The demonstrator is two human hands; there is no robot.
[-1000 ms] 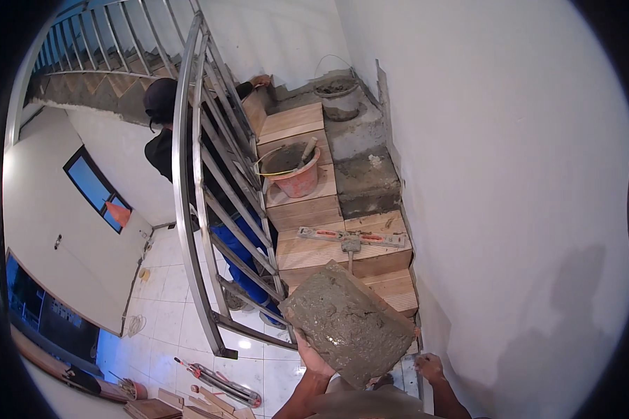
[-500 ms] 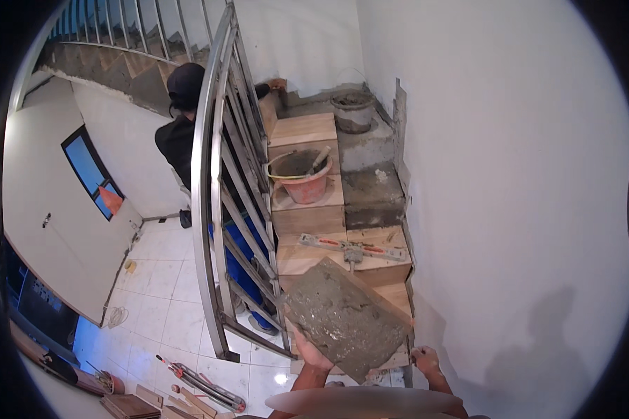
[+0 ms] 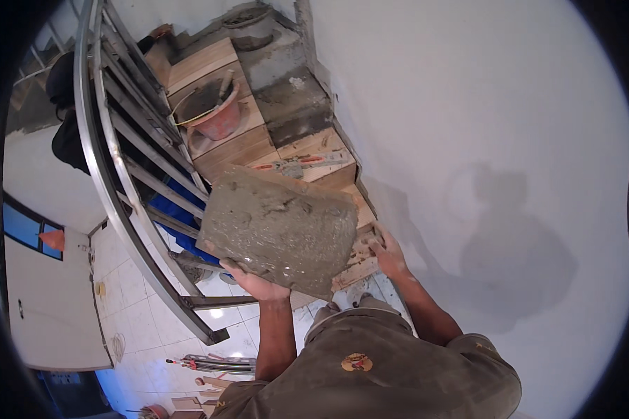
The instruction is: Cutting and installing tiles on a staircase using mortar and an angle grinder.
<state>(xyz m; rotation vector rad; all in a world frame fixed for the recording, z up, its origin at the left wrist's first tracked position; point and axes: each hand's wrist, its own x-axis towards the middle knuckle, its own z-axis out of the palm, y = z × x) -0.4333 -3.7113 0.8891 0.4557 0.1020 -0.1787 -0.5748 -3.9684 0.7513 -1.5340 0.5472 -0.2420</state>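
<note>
A tile (image 3: 279, 237) thickly coated with wet grey mortar rests on my left hand (image 3: 255, 279), whose fingers grip its lower left edge from beneath. My right hand (image 3: 389, 253) is raised beside the tile's right end, above the lower stair steps, with fingers curled; what they hold, if anything, I cannot make out. Behind the tile, a spirit level (image 3: 321, 158) and a mortar-smeared tool (image 3: 290, 168) lie on a wood-look step. A pink bucket (image 3: 217, 123) with a trowel (image 3: 225, 82) in it stands higher up.
A metal railing (image 3: 101, 167) runs along the left, with a co-worker (image 3: 73, 140) behind it. A white wall (image 3: 503, 105) borders the stairs on the right. A grey bucket (image 3: 248, 35) stands at the top. A tile cutter (image 3: 213, 363) lies on the tiled floor (image 3: 136, 300) below.
The view has tilted down, showing more of my body. The coated tile is raised and turned more level. My right hand has moved up and nearer the tile's edge.
</note>
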